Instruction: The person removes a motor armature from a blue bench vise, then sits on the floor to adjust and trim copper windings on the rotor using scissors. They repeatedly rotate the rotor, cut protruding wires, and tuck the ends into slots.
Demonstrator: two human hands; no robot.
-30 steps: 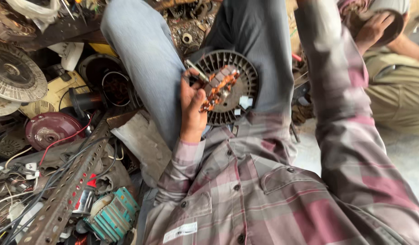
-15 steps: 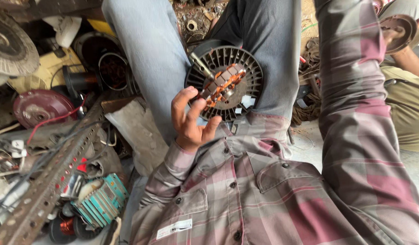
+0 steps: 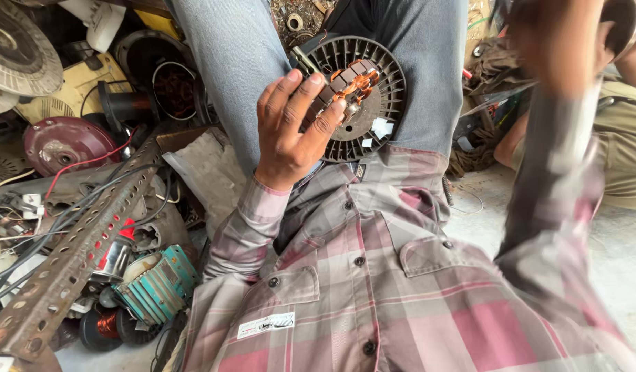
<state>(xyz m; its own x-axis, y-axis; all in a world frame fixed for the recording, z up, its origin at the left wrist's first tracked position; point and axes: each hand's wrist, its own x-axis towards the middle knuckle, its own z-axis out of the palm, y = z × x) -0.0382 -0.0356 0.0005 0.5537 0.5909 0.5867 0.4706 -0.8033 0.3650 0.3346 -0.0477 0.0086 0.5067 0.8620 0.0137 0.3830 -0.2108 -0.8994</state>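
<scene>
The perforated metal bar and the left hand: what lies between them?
In the head view, a crumpled grey sheet lies between the perforated metal bar and the left hand.

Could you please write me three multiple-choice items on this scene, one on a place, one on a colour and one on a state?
1. Where does the round finned motor part lie?
A. on the person's lap between the thighs
B. on the perforated metal bar
C. on the bare floor

2. What colour is the ribbed casing at lower left?
A. yellow
B. teal
C. white

3. How is the left hand?
A. clenched in a fist
B. flat on the floor
C. fingers spread over the part's copper windings

Answers: 1 A, jeans frame it on both sides. 2 B, its ribs are blue-green. 3 C, the fingertips rest apart on it.
</scene>
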